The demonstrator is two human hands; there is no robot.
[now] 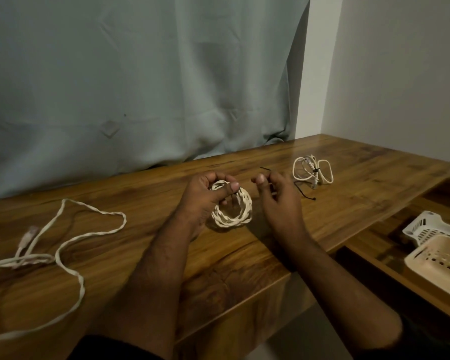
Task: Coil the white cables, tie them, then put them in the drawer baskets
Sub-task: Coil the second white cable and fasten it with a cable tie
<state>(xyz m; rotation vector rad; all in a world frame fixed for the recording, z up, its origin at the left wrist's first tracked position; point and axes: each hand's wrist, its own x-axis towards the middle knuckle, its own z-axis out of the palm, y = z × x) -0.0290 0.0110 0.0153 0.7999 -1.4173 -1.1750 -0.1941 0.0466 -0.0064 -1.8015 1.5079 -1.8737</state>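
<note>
On the wooden table (244,261), no writing legible, the left hand (205,196) grips a coiled white cable (231,211) at its top, the right hand (276,196) beside it pinches a thin black tie (265,169), and beyond lies a tied cable bundle (312,170).

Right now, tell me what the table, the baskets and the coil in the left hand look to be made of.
Table: wood or wood-look laminate, brown grain with a soft sheen; which one is unclear.
Baskets: likely moulded plastic, pale and matte, with slotted walls.
Coil, held by the left hand: cream cable, apparently twisted strands with a matte jacket, rubber or plastic.
</note>
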